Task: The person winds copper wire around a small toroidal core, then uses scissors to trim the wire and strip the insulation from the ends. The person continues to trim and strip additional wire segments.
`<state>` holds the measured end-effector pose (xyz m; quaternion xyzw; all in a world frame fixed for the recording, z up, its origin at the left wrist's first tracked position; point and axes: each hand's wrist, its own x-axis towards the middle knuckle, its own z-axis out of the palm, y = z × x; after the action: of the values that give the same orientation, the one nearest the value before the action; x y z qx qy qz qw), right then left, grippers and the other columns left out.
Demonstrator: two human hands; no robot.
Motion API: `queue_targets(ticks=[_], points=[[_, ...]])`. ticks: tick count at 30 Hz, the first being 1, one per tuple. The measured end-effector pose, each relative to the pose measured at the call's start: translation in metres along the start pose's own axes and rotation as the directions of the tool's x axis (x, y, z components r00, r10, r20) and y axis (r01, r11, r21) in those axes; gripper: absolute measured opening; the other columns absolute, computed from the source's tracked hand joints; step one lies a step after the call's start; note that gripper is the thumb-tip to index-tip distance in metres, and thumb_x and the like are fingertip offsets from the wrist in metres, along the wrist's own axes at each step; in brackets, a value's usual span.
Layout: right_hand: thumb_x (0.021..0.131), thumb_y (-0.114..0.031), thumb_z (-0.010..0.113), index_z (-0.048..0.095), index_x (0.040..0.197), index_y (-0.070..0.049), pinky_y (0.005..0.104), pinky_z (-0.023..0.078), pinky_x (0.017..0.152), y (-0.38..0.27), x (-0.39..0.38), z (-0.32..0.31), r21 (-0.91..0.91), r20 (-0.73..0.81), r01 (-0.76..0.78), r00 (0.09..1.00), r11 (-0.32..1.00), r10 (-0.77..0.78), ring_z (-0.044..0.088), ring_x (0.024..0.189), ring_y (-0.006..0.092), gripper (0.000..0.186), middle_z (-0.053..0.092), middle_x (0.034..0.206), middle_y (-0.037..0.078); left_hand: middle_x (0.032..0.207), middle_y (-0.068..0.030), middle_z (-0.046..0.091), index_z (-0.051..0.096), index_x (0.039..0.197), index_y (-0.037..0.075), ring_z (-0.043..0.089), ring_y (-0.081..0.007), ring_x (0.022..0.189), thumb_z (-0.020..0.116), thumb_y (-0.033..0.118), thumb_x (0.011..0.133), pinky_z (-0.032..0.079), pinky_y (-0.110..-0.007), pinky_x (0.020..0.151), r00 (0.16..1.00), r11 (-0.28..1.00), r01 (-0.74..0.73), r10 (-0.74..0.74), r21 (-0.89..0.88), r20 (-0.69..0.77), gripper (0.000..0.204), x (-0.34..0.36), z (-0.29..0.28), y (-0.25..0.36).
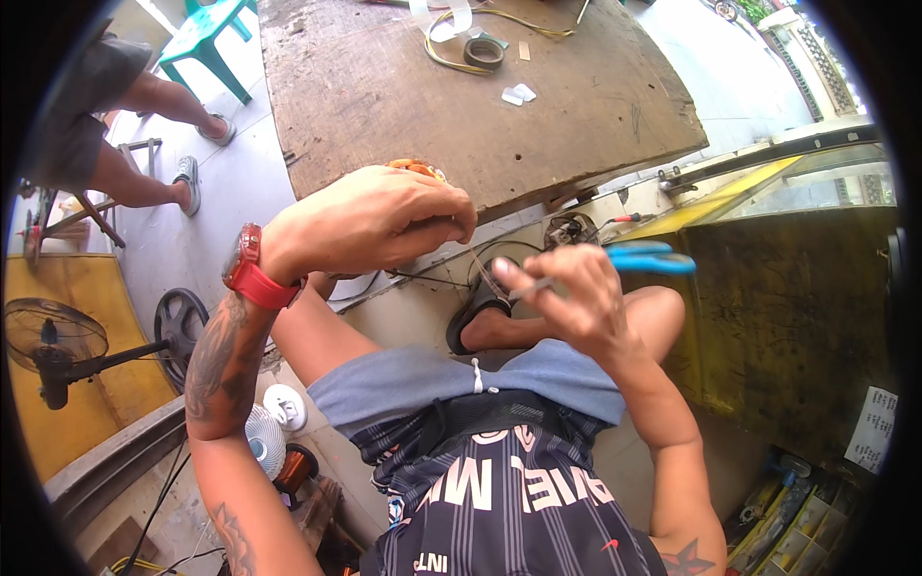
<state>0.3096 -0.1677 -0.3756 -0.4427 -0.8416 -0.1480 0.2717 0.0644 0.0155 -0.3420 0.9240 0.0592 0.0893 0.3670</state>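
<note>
My left hand [394, 216], with a red watch [257, 267] at the wrist, is raised at the wooden table's near edge, fingers pinched on thin wire strands [476, 261] that hang down toward my right hand. An orange coiled object [415, 169], mostly hidden, lies just behind that hand. My right hand [571, 293] is closed around a blue-handled tool [655, 261], apparently pliers or cutters, below and right of my left hand; its working end is blurred near the strands.
The wooden table [365, 106] holds a tape roll [483, 54], cables and white pieces [519, 95]. A person's legs [154, 192] stand at left near a green chair [202, 48]. A black fan [58, 346] is at left, tools [778, 518] at lower right.
</note>
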Motion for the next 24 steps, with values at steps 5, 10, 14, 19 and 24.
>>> queue_targets(ticks=[5,10,14,19,24], points=[[0.078,-0.02,0.083,0.08,0.13,-0.023,0.0349,0.05,0.086,0.001,0.011,0.013,0.091,0.037,-0.011,0.999,0.996,0.007,0.061,0.093,0.0159,0.052,0.061,0.106,-0.002,0.101,-0.013,0.071,0.068,0.109,0.006,0.07,-0.0348,0.1,0.064,0.017,0.103,0.054,-0.045,0.09,1.0,1.0,0.015,-0.015,0.013,-0.025,0.013,-0.002,0.001,0.003],[0.078,-0.015,0.085,0.085,0.117,-0.022,0.0334,0.049,0.083,-0.02,0.006,-0.008,0.075,-0.137,0.093,0.987,0.993,-0.082,0.061,0.089,0.0153,0.039,0.062,0.102,-0.003,0.102,-0.0133,0.071,0.067,0.11,0.006,0.07,-0.0346,0.101,0.063,0.018,0.104,0.054,-0.045,0.092,1.0,1.0,0.025,-0.025,0.006,-0.003,0.014,-0.001,0.002,0.003],[0.078,-0.042,0.08,0.076,0.137,-0.024,0.0347,0.047,0.089,-0.004,0.003,0.015,0.12,0.091,-0.151,0.986,0.981,0.14,0.061,0.093,0.0159,0.063,0.06,0.106,-0.002,0.102,-0.013,0.071,0.067,0.11,0.006,0.069,-0.0343,0.101,0.063,0.019,0.104,0.054,-0.044,0.092,1.0,1.0,0.024,-0.024,0.011,0.002,0.014,-0.001,0.0,0.003],[0.087,-0.031,0.079,0.079,0.131,-0.026,0.034,0.047,0.089,-0.016,-0.019,0.014,0.058,-0.077,0.064,0.995,0.996,-0.06,0.061,0.092,0.0141,0.045,0.06,0.107,-0.003,0.102,-0.0126,0.07,0.066,0.11,0.007,0.069,-0.0336,0.1,0.063,0.018,0.105,0.053,-0.045,0.091,1.0,1.0,0.001,-0.001,0.025,-0.025,0.013,-0.002,0.003,0.002],[0.074,-0.027,0.084,0.079,0.133,-0.022,0.0348,0.05,0.086,-0.014,-0.016,0.016,0.119,0.036,-0.235,0.972,0.965,0.233,0.063,0.093,0.0167,0.059,0.062,0.107,-0.002,0.101,-0.0125,0.07,0.066,0.108,0.007,0.069,-0.0337,0.099,0.063,0.018,0.104,0.054,-0.045,0.09,1.0,1.0,0.006,-0.006,0.022,-0.009,0.012,-0.001,0.003,0.003]])
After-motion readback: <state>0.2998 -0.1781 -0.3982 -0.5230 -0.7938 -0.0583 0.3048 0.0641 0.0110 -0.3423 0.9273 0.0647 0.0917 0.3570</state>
